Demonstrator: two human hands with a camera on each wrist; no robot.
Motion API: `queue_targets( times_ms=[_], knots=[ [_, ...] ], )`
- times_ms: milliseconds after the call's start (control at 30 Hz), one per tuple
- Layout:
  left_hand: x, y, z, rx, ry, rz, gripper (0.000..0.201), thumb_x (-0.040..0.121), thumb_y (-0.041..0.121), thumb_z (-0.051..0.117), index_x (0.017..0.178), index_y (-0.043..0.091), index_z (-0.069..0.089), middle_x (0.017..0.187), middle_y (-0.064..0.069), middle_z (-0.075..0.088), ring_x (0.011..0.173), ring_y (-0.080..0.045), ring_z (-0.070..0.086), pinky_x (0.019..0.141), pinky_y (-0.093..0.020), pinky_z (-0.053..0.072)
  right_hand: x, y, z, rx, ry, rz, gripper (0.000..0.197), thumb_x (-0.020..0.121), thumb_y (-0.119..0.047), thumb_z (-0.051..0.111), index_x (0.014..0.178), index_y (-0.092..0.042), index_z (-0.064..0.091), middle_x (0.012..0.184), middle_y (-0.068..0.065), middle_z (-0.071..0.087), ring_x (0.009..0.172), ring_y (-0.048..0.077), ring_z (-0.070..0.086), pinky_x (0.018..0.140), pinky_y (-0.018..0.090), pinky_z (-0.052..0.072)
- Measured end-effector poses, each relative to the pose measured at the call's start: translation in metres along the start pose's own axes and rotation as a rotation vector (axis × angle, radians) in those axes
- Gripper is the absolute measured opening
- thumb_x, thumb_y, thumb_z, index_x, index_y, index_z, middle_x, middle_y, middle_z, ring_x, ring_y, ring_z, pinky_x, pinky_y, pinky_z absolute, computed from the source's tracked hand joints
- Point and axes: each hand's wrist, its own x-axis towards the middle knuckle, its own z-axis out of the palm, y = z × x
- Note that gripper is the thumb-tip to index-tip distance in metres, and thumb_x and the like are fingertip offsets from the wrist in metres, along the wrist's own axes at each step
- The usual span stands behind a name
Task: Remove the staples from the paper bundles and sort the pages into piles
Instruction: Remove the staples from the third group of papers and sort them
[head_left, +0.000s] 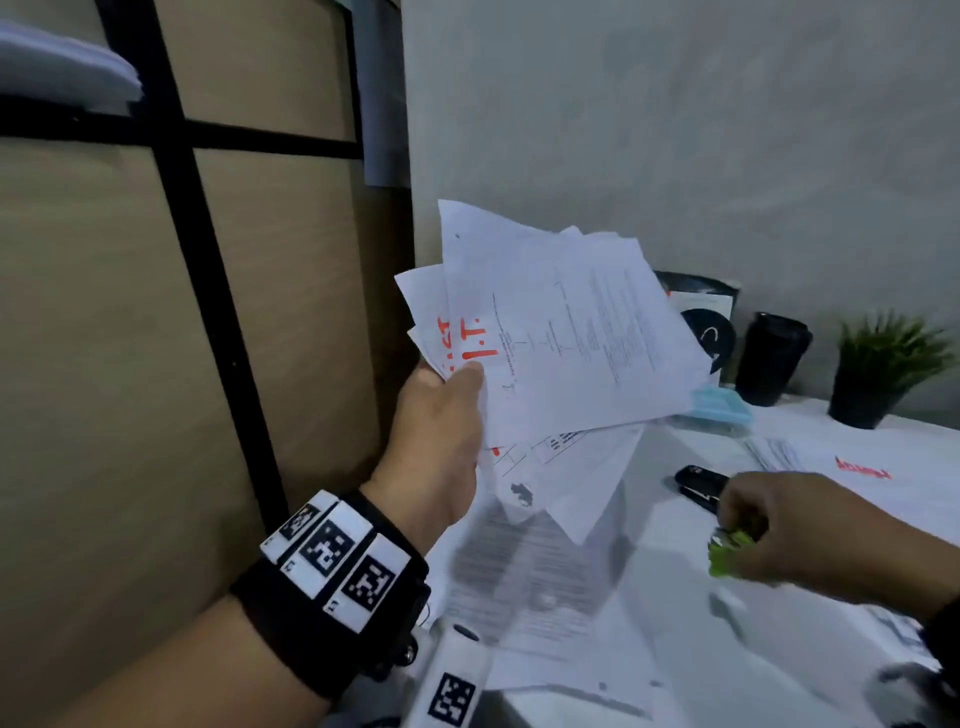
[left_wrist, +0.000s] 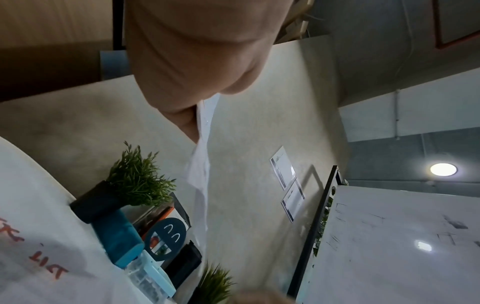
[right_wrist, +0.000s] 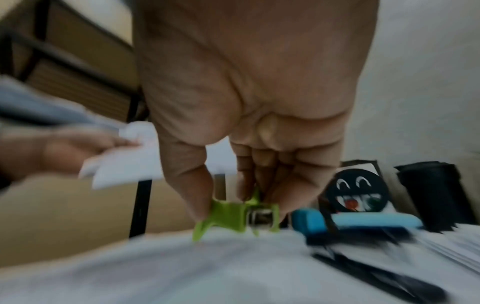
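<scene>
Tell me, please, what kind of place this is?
Probably an office desk. A black stapler lies among printed papers on the white table, a whiteboard stands nearby, and small potted plants sit by the wall.

matt paper pages (head_left: 561, 332), glossy green plastic staple remover (right_wrist: 233, 216), wood-grain panel (head_left: 104, 312).

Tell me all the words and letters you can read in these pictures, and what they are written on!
"I.T." in red marker, on the top sheet of the paper bundle held by the left hand.
Red marks on the sheet behind it: partly hidden, not readable.
Black printed text on the held sheets: too small.
Red writing on the papers on the table: blurred.
Square coded markers on the wristband: patterns, not words.
Whiteboard scribbles: too faint.
</scene>
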Motion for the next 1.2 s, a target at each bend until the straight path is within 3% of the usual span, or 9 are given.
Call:
queue_targets(
  times_ms=[167, 233, 367, 667, 800, 900, 1033, 1133, 1200],
  knots=[
    [0.003, 0.003, -0.001, 0.019, 0.001, 0.009, 0.028, 0.11, 0.016, 0.046, 0.129, 0.021, 0.066, 0.113, 0.002, 0.08, 0.106, -0.02, 0.076, 0.082, -0.035, 0.061, 0.002, 0.021, 0.019, -0.29, -0.217, -0.106, 0.039, 0.068, -0.056, 0.076, 0.098, -0.039, 0.058, 0.098, -0.019, 0.065, 0.089, 0.001, 0.059, 0.073, 0.014, 0.048],
    [-0.001, 0.003, 0.0, 0.069, -0.02, 0.035, 0.026, 0.111, 0.021, 0.047, 0.129, 0.022, 0.066, 0.113, 0.002, 0.079, 0.106, -0.021, 0.076, 0.079, -0.035, 0.059, 0.003, 0.006, -0.002, -0.308, -0.032, -0.145, 0.035, 0.077, -0.052, 0.074, 0.107, -0.041, 0.06, 0.107, -0.019, 0.063, 0.095, 0.001, 0.058, 0.081, 0.017, 0.046],
    [-0.017, 0.005, 0.011, 0.144, -0.105, 0.16, 0.027, 0.111, 0.021, 0.047, 0.131, 0.023, 0.066, 0.115, 0.005, 0.079, 0.106, -0.015, 0.076, 0.084, -0.031, 0.061, -0.004, -0.058, -0.034, 0.163, 0.641, -0.494, 0.004, 0.089, -0.027, 0.071, 0.09, -0.027, 0.075, 0.084, -0.015, 0.069, 0.078, 0.005, 0.06, 0.072, 0.016, 0.046],
    [-0.045, 0.024, 0.029, 0.238, -0.184, 0.281, 0.029, 0.104, 0.035, 0.06, 0.131, 0.025, 0.066, 0.118, 0.009, 0.077, 0.108, -0.02, 0.074, 0.091, -0.039, 0.063, 0.0, -0.101, -0.022, 0.233, 0.977, -0.713, 0.014, 0.092, -0.024, 0.063, 0.088, -0.018, 0.075, 0.082, -0.002, 0.067, 0.074, 0.02, 0.063, 0.063, 0.035, 0.054],
    [-0.046, 0.021, 0.029, 0.346, -0.175, 0.364, 0.027, 0.093, 0.031, 0.074, 0.116, 0.042, 0.064, 0.106, 0.02, 0.075, 0.1, -0.012, 0.074, 0.082, -0.026, 0.064, -0.008, -0.109, -0.031, 0.117, 0.824, -0.596, 0.018, 0.092, -0.031, 0.05, 0.081, -0.025, 0.064, 0.081, -0.009, 0.061, 0.076, 0.015, 0.056, 0.065, 0.033, 0.05],
    [-0.047, 0.01, 0.031, 0.532, -0.161, 0.547, 0.022, 0.097, 0.027, 0.073, 0.11, 0.043, 0.063, 0.101, 0.037, 0.069, 0.095, 0.0, 0.07, 0.076, -0.015, 0.06, -0.012, -0.113, -0.042, 0.347, 0.522, -0.385, 0.019, 0.089, -0.023, 0.06, 0.07, -0.023, 0.059, 0.066, -0.011, 0.058, 0.062, 0.006, 0.052, 0.055, 0.022, 0.04],
    [-0.049, 0.001, 0.039, 0.888, -0.09, 1.046, 0.027, 0.094, 0.011, 0.059, 0.109, 0.027, 0.074, 0.082, 0.009, 0.072, 0.071, -0.013, 0.061, 0.072, -0.006, 0.046, -0.015, -0.114, -0.054, 1.153, 0.042, -0.028, 0.027, 0.087, -0.006, 0.056, 0.061, -0.013, 0.055, 0.055, 0.001, 0.045, 0.047, 0.013, 0.033, 0.045, 0.024, 0.028],
    [-0.046, -0.002, 0.043, 0.933, -0.129, 1.138, 0.033, 0.095, 0.021, 0.048, 0.106, 0.016, 0.079, 0.081, 0.007, 0.073, 0.068, -0.012, 0.063, 0.068, -0.018, 0.051, -0.016, -0.105, -0.052, 1.386, -0.166, 0.069, 0.031, 0.086, -0.002, 0.046, 0.059, -0.015, 0.055, 0.054, 0.001, 0.045, 0.045, 0.012, 0.033, 0.047, 0.021, 0.034],
    [-0.049, -0.002, 0.047, 0.932, -0.148, 1.112, 0.03, 0.094, 0.022, 0.048, 0.1, 0.018, 0.077, 0.075, 0.012, 0.066, 0.067, -0.015, 0.058, 0.062, -0.017, 0.046, -0.015, -0.098, -0.051, 1.303, -0.088, 0.014, 0.03, 0.086, -0.004, 0.051, 0.058, -0.016, 0.054, 0.054, 0.0, 0.044, 0.044, 0.013, 0.034, 0.044, 0.021, 0.035]
  ],
)
